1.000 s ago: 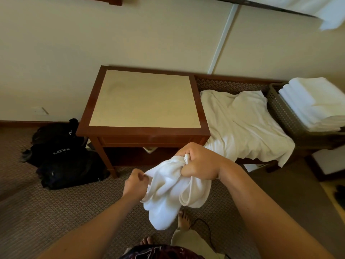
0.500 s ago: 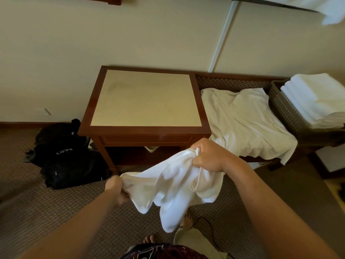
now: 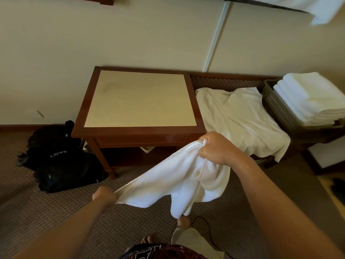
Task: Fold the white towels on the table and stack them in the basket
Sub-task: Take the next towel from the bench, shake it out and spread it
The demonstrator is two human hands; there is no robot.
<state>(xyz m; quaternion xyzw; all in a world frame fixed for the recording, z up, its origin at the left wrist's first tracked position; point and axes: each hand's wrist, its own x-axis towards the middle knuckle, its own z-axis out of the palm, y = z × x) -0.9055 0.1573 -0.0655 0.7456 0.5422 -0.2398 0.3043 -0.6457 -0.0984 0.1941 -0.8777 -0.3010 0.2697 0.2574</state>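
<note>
A white towel (image 3: pixel 175 182) hangs stretched between both my hands, in the air in front of the wooden table (image 3: pixel 138 133). My left hand (image 3: pixel 103 197) pinches its lower left corner, low over the carpet. My right hand (image 3: pixel 216 148) grips a bunched upper edge near the table's front right corner. The towel's middle sags down toward my feet. A second, unfolded white towel (image 3: pixel 240 118) lies spread on the low bench to the right. At the far right a brown basket (image 3: pixel 278 109) holds a stack of folded white towels (image 3: pixel 313 98).
A black bag (image 3: pixel 59 161) lies on the carpet left of the table. The wall runs close behind table and bench. A dark cable (image 3: pixel 205 227) trails on the floor by my bare feet (image 3: pixel 183 220). White cloth (image 3: pixel 324 8) hangs at the top right.
My left hand has pulled down and to the left, my right hand up and to the right. The bunched towel has opened out between them.
</note>
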